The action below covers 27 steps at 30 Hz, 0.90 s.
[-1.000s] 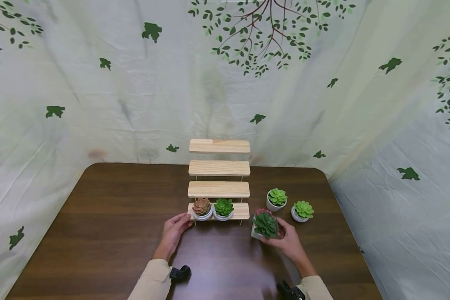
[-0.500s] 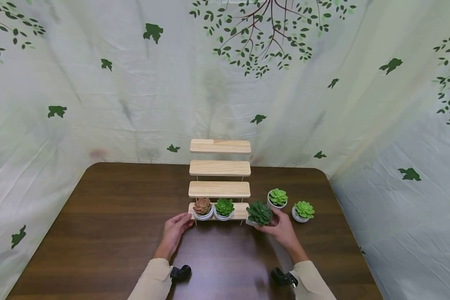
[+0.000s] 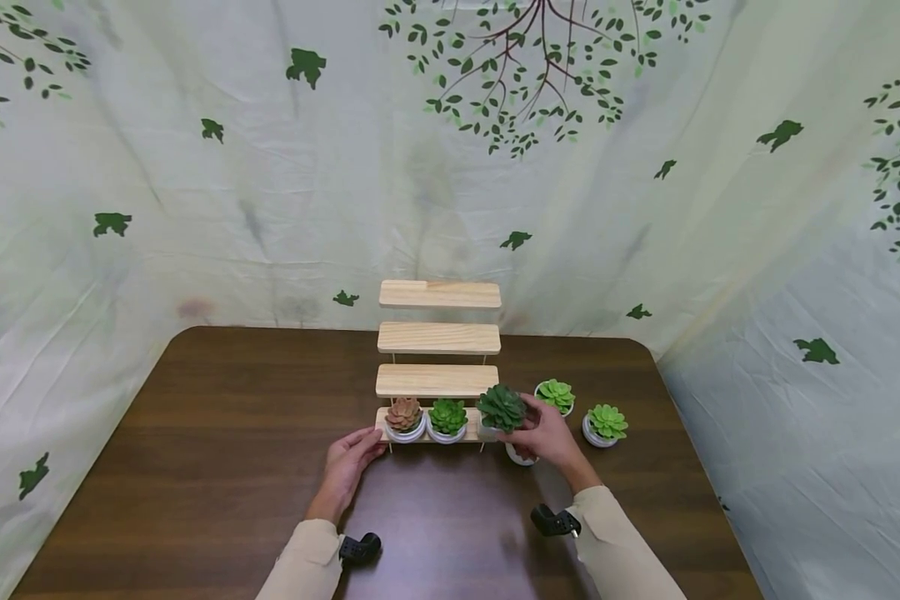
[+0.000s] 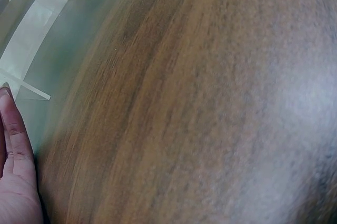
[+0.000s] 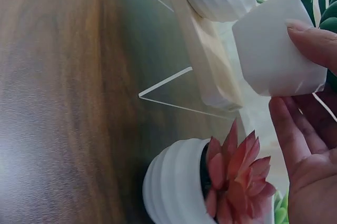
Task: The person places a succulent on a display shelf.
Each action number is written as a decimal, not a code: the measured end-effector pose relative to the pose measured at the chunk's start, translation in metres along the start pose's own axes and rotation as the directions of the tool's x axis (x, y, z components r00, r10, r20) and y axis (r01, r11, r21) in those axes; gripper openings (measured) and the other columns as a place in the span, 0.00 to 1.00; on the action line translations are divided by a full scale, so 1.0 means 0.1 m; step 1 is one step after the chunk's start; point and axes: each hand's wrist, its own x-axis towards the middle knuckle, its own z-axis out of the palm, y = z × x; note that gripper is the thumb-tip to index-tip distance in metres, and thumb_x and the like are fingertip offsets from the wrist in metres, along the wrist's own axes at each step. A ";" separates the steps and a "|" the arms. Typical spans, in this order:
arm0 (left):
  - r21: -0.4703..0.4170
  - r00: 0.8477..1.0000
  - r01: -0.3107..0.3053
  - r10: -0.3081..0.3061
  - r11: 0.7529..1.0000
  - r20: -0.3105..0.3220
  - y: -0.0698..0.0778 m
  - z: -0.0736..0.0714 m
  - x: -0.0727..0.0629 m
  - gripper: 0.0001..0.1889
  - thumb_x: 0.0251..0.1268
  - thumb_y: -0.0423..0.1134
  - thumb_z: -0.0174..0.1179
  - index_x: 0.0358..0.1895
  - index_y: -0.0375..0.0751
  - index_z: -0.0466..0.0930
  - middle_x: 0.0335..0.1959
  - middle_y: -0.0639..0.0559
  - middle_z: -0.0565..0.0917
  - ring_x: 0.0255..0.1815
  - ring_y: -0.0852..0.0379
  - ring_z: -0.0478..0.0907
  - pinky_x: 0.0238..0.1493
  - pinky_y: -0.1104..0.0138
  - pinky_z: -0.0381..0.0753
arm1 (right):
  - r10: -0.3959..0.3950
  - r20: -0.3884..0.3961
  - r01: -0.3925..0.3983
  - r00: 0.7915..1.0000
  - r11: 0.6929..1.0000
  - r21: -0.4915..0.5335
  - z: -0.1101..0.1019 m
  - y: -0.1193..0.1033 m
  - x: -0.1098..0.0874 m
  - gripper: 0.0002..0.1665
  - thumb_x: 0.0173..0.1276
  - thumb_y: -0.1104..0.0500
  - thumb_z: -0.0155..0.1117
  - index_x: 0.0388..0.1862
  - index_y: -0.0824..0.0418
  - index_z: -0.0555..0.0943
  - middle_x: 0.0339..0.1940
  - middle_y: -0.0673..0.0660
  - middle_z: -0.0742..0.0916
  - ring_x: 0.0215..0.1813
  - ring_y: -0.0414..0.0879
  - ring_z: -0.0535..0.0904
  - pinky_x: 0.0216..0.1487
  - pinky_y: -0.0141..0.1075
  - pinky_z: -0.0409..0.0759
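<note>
one pale wooden four-tier stand [image 3: 438, 381] on dark brown table [image 3: 255, 467]. right hand [image 3: 546, 435] grips white faceted pot with dark green succulent [image 5: 279, 50] at right end of lowest tier [image 5: 205, 55], contact unclear. left hand [image 3: 347, 464] at tier's left end, can't tell if pinching or just touching. white ribbed pot with red succulent [image 5: 216, 171] on table, near right. two light green succulents [image 3: 607, 422] farther right.

In my right fingers [image 5: 292, 129] I hold a dark green succulent [image 3: 502, 407] in a smooth white, angular pot [image 5: 279, 50], roughly upright, at the right end of the lowest shelf [image 5: 202, 45]; I cannot tell whether it touches the wood. My left fingers [image 3: 362, 440] touch that shelf's left end. The stand [image 3: 437, 381], four pale wooden tiers, stands on the table [image 3: 255, 467].
</note>
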 end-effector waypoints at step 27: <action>-0.006 0.999 0.033 -0.033 0.999 -0.004 0.00 -0.01 0.01 0.05 0.66 0.26 0.58 0.34 0.37 0.83 0.29 0.54 0.84 0.30 0.61 0.81 0.40 0.71 0.83 | -0.043 0.044 0.044 0.998 0.999 -0.032 0.01 0.07 0.16 0.36 0.54 0.75 0.70 0.62 0.76 0.67 0.53 0.72 0.81 0.47 0.45 0.82 0.39 0.33 0.82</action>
